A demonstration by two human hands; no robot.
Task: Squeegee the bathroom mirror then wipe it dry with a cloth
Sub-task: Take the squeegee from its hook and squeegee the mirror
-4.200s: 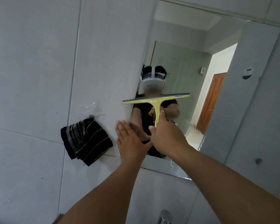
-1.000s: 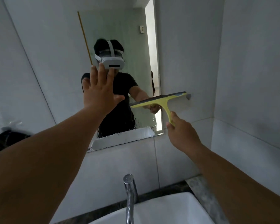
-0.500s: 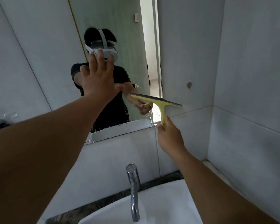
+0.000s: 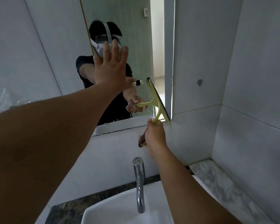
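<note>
The right hand (image 4: pixel 154 136) is clenched round the handle of the yellow squeegee (image 4: pixel 157 104), whose blade stands nearly upright against the lower right corner of the bathroom mirror (image 4: pixel 136 38), just inside its right edge. The left hand (image 4: pixel 111 68) is spread open, palm flat towards the glass, holding nothing. Water beads along the mirror's bottom edge, so I judge the squeegeeing near its end but unfinished; no cloth is in sight, and the drying wipe remains undone. Below stand the faucet (image 4: pixel 139 183) and basin (image 4: pixel 113 210).

mirror (image 4: pixel 136 46) glossy glass | squeegee (image 4: pixel 157 101) yellow plastic | tap (image 4: pixel 139 180) shiny metal
</note>
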